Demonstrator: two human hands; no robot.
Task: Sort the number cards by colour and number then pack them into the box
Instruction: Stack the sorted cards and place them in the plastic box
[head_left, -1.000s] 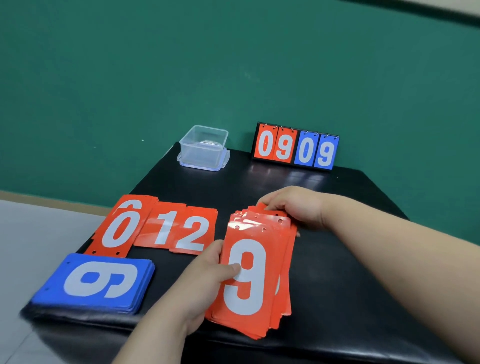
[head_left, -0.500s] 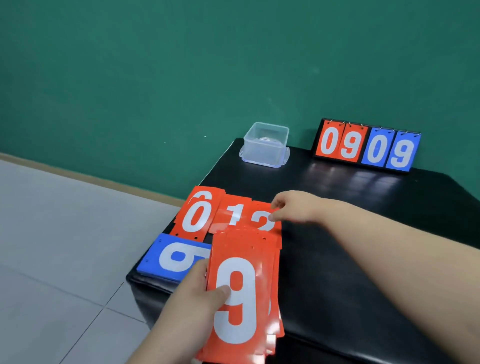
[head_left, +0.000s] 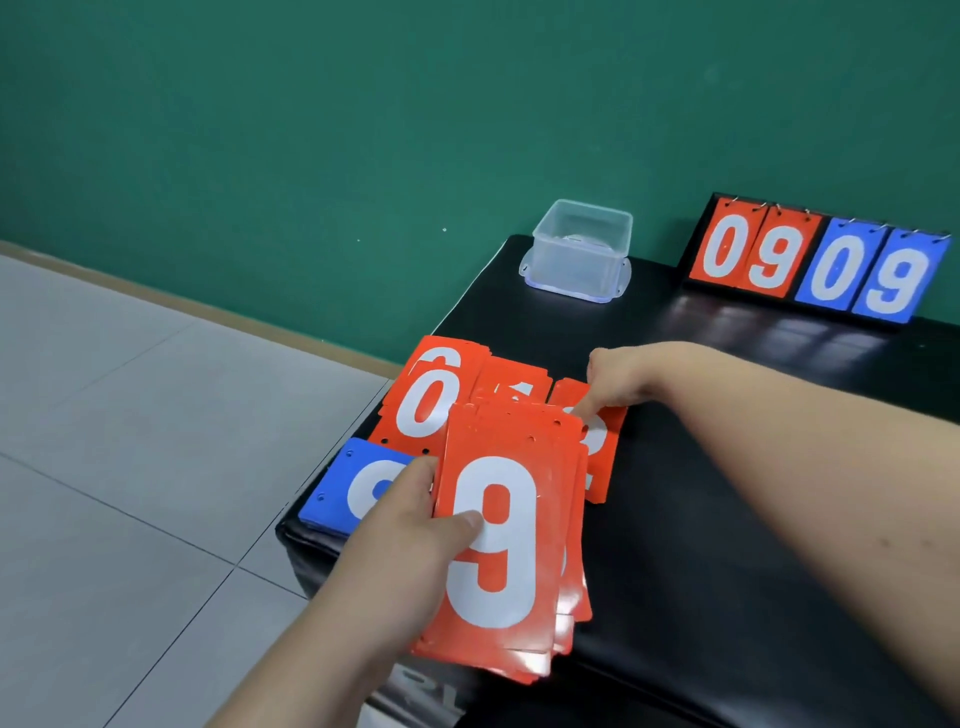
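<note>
The left hand (head_left: 410, 545) is gripping a stack of red cards (head_left: 498, 545) (a white 9 on top), with the thumb pressing on the face, over the near-left part of the black table (head_left: 727, 519). The right hand (head_left: 618, 379), its fingers curled, is touching the rightmost card (head_left: 602, 452) of a row lying flat with one fingertip; I cannot tell whether it is pinching it. A red 0 card (head_left: 423, 405) is lying at the row's left end, and a blue pile (head_left: 353, 488) is sitting just in front. The clear box (head_left: 579, 254) is standing open at the far edge, near a scoreboard (head_left: 815, 265).

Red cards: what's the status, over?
Left hand grips red stack, 9 on top. Right hand on a laid-out red card, grip unclear. Box far back, nothing between.
</note>
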